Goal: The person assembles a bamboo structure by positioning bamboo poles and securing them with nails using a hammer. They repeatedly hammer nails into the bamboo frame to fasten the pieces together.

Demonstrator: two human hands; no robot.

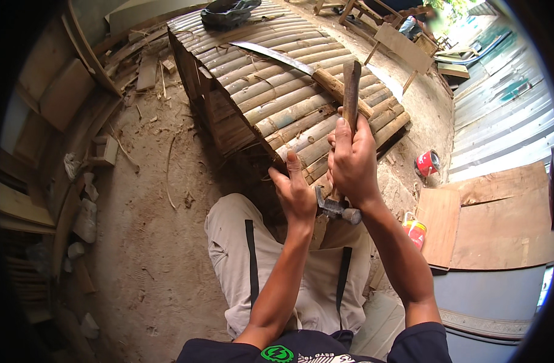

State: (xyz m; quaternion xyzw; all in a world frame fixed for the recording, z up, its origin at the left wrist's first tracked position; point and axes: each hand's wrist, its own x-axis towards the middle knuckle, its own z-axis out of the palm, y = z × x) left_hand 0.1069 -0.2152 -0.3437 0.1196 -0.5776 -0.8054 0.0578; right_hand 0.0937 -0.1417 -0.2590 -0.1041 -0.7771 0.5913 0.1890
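Note:
My right hand (353, 158) is wrapped round the wooden handle of a hammer (350, 91). The handle points up and away, and the metal claw head hangs below the fist, close to my left wrist. At the near edge of a bamboo-slat bench (277, 109) is my left hand (296, 192), its thumb raised and apart from the index finger. The other fingers of that hand are partly hidden, and nothing shows in its grasp. A machete (274, 55) with a thick wooden handle lies across the slats, partly behind the hammer handle.
A dark, crumpled-looking object (227, 13) rests at the bench's far end. Two red cans (427, 163) stand on the ground to the right, near wooden boards (501, 224) and corrugated metal sheets (513, 109). Wood pieces (147, 71) and offcuts litter the left side.

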